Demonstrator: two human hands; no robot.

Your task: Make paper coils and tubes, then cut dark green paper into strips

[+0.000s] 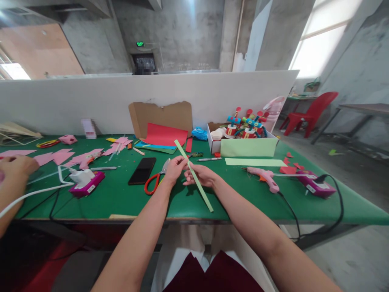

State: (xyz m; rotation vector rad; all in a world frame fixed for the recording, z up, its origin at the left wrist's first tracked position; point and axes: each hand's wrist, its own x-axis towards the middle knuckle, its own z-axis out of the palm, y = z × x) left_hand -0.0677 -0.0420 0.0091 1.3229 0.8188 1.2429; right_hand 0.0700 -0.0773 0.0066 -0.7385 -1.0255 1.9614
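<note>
Light green paper is what both hands are busy with in the head view: a long, narrow paper strip (204,196) slanting from above the hands down to the near edge of the green table (121,200). The left hand (175,169) pinches the strip near its middle with thumb and fingertips. The right hand (202,176) is closed on it just beside, so the two hands nearly touch. The strip is lifted off the table top rather than lying on it.

As far as this view shows, the cutting looks finished. The strip has clean, straight edges, and the red-handled scissors (154,179) lie on the table just left of the left hand, next to a black phone (142,170). The strip itself looks flat and straight, with no fold, curl or glue that I can make out, so the shaping seems barely begun. The pink glue gun (263,177) lies well apart on the right, untouched, with its cable trailing off the table edge.

A wider sheet (253,162) of the same pale green lies in front of a white box (243,147) full of small, colourful craft figures. Red sheets (165,135) lean against a piece of cardboard (161,115) at the back. Pink paper scraps (60,156) are spread at the left, where another person's hand (16,166) rests at the table edge.
</note>
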